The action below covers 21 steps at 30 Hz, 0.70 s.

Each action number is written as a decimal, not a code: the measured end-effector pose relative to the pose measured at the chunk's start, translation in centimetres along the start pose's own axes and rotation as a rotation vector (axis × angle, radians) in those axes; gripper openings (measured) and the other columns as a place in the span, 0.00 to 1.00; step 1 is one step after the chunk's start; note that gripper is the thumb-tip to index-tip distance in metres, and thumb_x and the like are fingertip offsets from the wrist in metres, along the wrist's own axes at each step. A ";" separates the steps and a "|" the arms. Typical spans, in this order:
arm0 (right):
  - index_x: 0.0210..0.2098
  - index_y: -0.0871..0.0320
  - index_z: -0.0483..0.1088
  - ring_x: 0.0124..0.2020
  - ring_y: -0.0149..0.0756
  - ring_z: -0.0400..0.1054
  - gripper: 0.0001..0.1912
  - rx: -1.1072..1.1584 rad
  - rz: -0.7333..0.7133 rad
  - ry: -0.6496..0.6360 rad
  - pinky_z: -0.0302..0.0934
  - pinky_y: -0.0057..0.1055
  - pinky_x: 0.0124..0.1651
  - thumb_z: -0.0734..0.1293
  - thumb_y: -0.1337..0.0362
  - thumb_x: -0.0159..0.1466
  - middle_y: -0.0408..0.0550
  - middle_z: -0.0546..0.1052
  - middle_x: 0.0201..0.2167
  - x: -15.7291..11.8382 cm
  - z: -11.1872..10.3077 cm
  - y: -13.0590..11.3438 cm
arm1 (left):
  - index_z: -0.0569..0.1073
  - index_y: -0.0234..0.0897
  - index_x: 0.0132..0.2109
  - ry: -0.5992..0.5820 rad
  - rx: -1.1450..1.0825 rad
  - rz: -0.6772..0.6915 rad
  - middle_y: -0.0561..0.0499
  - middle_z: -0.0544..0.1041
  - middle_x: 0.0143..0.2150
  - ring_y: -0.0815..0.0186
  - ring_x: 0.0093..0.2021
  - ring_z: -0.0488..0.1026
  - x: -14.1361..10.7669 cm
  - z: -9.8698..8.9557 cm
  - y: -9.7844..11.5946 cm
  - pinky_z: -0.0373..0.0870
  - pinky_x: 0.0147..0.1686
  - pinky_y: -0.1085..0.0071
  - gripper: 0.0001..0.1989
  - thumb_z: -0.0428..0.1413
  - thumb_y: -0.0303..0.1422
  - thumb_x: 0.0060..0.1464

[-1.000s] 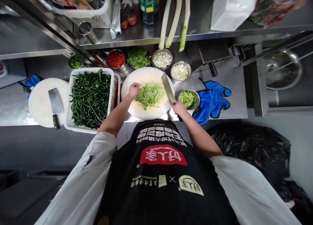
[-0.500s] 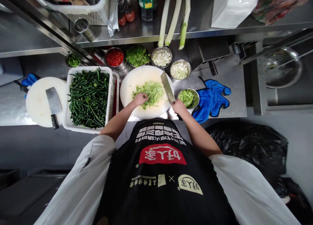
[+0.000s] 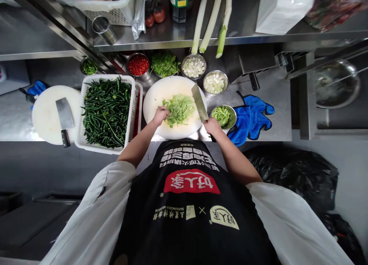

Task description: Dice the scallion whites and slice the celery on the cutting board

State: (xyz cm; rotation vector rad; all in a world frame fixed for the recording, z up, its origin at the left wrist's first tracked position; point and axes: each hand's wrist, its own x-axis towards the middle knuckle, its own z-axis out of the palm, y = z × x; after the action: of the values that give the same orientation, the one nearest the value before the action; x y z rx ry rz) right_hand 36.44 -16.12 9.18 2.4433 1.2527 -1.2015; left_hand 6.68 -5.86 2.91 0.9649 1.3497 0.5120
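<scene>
My right hand is wrapped round the handle of a cleaver, its blade lying over the right side of the round white cutting board. A loose heap of cut pale-green stalks with a few leaves lies in the middle of the board. At the heap's left edge is my left hand, fingers curled together; whatever they pinch is too small to make out. A metal bowl of cut green pieces stands just right of my right hand.
Left of the board is a white basket of green chillies; farther left, another cleaver lies on a second board. Bowls of chopped red chillies and white scallion pieces line the back. Blue gloves lie right. Leeks overhang the shelf.
My left hand has shifted left from over the heap to its edge, fingers more curled. The cleaver stays in my right hand. The whole view has shifted slightly.
</scene>
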 end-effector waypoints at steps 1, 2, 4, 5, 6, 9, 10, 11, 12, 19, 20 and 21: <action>0.46 0.65 0.77 0.20 0.39 0.74 0.17 -0.009 -0.002 0.005 0.65 0.30 0.31 0.63 0.58 0.76 0.52 0.78 0.22 0.0 0.0 0.0 | 0.66 0.40 0.29 -0.003 0.126 0.038 0.53 0.74 0.27 0.69 0.24 0.66 0.1 0.5 0.0 0.64 0.27 0.71 0.06 0.56 0.26 0.48; 0.45 0.65 0.77 0.20 0.39 0.74 0.17 -0.016 -0.005 0.009 0.65 0.30 0.31 0.63 0.57 0.76 0.52 0.78 0.22 0.0 0.0 -0.1 | 0.70 0.39 0.32 -0.030 0.266 0.092 0.53 0.75 0.28 0.67 0.25 0.69 0.2 1.0 0.0 0.67 0.30 0.70 0.03 0.56 0.26 0.51; 0.46 0.65 0.77 0.21 0.39 0.75 0.17 -0.024 -0.008 0.010 0.66 0.30 0.32 0.63 0.57 0.76 0.52 0.79 0.23 -0.1 0.0 -0.1 | 0.78 0.39 0.41 -0.146 0.566 0.204 0.51 0.80 0.32 0.63 0.31 0.75 0.2 2.1 0.0 0.72 0.38 0.68 0.07 0.58 0.27 0.55; 0.46 0.65 0.78 0.22 0.39 0.75 0.17 -0.024 -0.007 0.009 0.66 0.29 0.33 0.63 0.57 0.76 0.52 0.79 0.23 -0.1 0.0 -0.1 | 0.81 0.39 0.46 -0.207 0.709 0.242 0.50 0.82 0.35 0.61 0.34 0.77 0.2 2.6 0.1 0.73 0.41 0.66 0.11 0.59 0.27 0.56; 0.46 0.65 0.78 0.23 0.39 0.76 0.17 -0.023 -0.006 0.008 0.66 0.29 0.33 0.63 0.58 0.76 0.52 0.79 0.23 -0.2 0.0 -0.2 | 0.82 0.39 0.49 -0.249 0.837 0.258 0.49 0.83 0.38 0.58 0.37 0.79 0.1 3.0 0.1 0.74 0.43 0.65 0.14 0.60 0.28 0.56; 0.45 0.65 0.78 0.24 0.40 0.76 0.17 -0.017 0.003 0.004 0.67 0.29 0.34 0.63 0.58 0.76 0.51 0.78 0.21 -0.3 -0.1 -0.2 | 0.83 0.39 0.50 -0.257 1.063 0.259 0.45 0.85 0.43 0.54 0.44 0.82 0.2 3.8 0.3 0.74 0.46 0.64 0.14 0.59 0.27 0.59; 0.44 0.64 0.78 0.23 0.40 0.76 0.17 -0.016 0.006 0.005 0.67 0.29 0.34 0.63 0.58 0.76 0.51 0.77 0.20 -0.4 -0.1 -0.2 | 0.84 0.38 0.48 -0.249 1.073 0.268 0.44 0.85 0.43 0.54 0.44 0.82 0.2 3.7 0.3 0.74 0.46 0.64 0.12 0.57 0.28 0.61; 0.44 0.64 0.78 0.23 0.40 0.76 0.17 -0.013 0.008 0.007 0.66 0.29 0.34 0.63 0.58 0.76 0.51 0.77 0.20 -0.4 -0.1 -0.2 | 0.84 0.38 0.46 -0.243 1.057 0.284 0.44 0.86 0.43 0.56 0.43 0.82 0.3 3.5 0.3 0.74 0.46 0.65 0.12 0.56 0.28 0.63; 0.43 0.64 0.78 0.23 0.40 0.75 0.17 -0.009 0.007 0.008 0.66 0.29 0.33 0.63 0.58 0.76 0.51 0.77 0.19 -0.4 -0.1 -0.2 | 0.84 0.37 0.45 -0.234 1.023 0.306 0.45 0.86 0.43 0.57 0.42 0.82 0.4 3.2 0.3 0.74 0.46 0.66 0.12 0.54 0.29 0.65; 0.47 0.65 0.78 0.21 0.41 0.75 0.18 0.003 0.007 0.011 0.68 0.31 0.33 0.63 0.55 0.77 0.51 0.78 0.20 -0.2 0.2 0.0 | 0.82 0.37 0.57 -0.263 0.991 0.336 0.46 0.85 0.43 0.56 0.42 0.81 0.4 1.3 -0.1 0.74 0.44 0.67 0.18 0.61 0.34 0.62; 0.46 0.65 0.78 0.21 0.41 0.75 0.19 0.003 0.006 0.010 0.68 0.31 0.33 0.64 0.55 0.77 0.51 0.77 0.20 -0.2 0.2 0.0 | 0.82 0.38 0.57 -0.295 1.021 0.335 0.46 0.85 0.45 0.55 0.44 0.81 0.4 1.6 -0.2 0.73 0.44 0.67 0.18 0.62 0.35 0.61; 0.46 0.65 0.78 0.21 0.41 0.75 0.19 0.005 0.004 0.008 0.68 0.31 0.33 0.64 0.55 0.77 0.51 0.77 0.20 -0.2 0.2 0.0 | 0.82 0.39 0.56 -0.315 1.051 0.331 0.45 0.85 0.45 0.54 0.44 0.81 0.4 2.0 -0.2 0.73 0.44 0.66 0.17 0.63 0.35 0.61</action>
State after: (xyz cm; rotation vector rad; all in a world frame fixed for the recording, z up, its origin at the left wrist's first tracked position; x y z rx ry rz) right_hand 36.29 -16.35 9.22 2.4553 1.2473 -1.1964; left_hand 8.63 -6.23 2.37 2.0477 1.1403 -0.1730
